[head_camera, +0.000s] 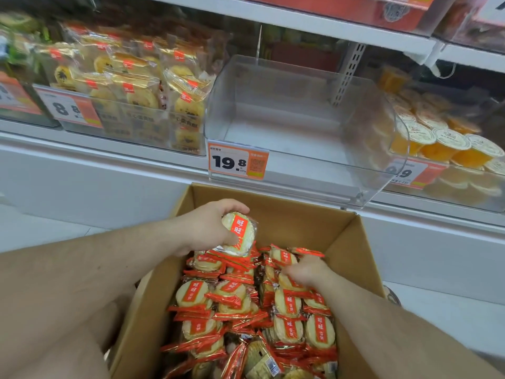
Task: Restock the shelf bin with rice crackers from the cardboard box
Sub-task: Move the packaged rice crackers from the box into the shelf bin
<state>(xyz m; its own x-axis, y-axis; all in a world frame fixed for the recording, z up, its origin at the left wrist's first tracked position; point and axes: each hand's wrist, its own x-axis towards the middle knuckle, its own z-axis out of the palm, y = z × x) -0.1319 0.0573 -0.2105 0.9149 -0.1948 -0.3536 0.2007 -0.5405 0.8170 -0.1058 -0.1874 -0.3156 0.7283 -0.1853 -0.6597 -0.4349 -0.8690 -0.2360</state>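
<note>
An open cardboard box [352, 250] in front of me holds several rice cracker packets [235, 305] in red and clear wrappers. My left hand [210, 225] is above the box's far left part, shut on a small stack of rice cracker packets [240, 233]. My right hand [307, 270] is down among the packets at the box's right side, fingers curled into them; whether it grips any I cannot tell. Above the box, the clear plastic shelf bin [300, 184] with a 19.8 price tag [236, 162] has nothing inside.
Left of the clear bin, another bin [131, 124] is stocked with wrapped yellow pastries. To the right, a bin holds orange jelly cups [448, 143]. A white shelf ledge [95, 149] runs under the bins. More shelves hang above.
</note>
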